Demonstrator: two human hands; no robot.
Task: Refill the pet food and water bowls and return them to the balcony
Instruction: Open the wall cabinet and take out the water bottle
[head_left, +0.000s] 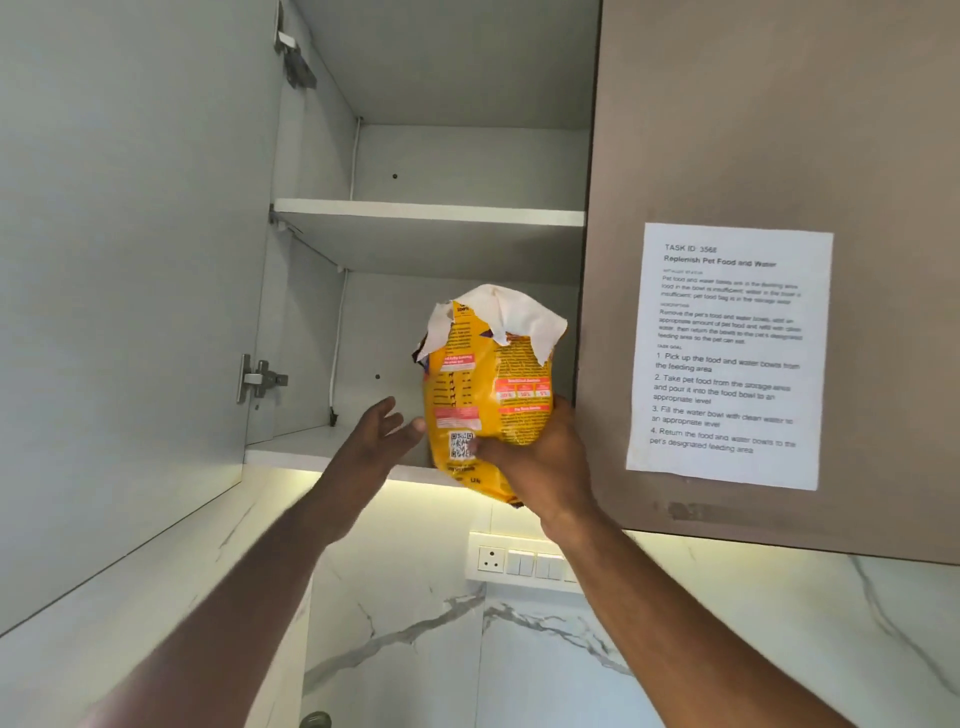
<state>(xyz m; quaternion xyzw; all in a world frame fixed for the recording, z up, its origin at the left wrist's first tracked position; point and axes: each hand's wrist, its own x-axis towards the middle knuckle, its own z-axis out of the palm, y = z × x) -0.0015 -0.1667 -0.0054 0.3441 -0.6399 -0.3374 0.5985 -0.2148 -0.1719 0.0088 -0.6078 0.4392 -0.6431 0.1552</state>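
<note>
Yellow bag: the pet food bag (485, 395) is bright yellow with red and orange panels, small black print and a QR code low on its face; the torn top is folded over and shows a white inner side.
Place of the bag: it is upright at the front edge of the lowest shelf (306, 449) of the open cabinet (431, 171), near the cabinet's right wall; its bottom hangs below that edge.
Right hand: the right hand (540, 462) is closed around the lower right part of the bag, thumb across the front by the QR code.
Left hand: the left hand (374, 441) is open, fingers spread, holding nothing; its fingertips are just beside the bag's left side, and I cannot tell if they touch it.
Beside the cabinet: a printed task sheet (727, 356) is on the brown door (779, 130) to the right of the cabinet.
Hard to see: the small print on the bag is not readable; the back of the bag is hidden.
</note>
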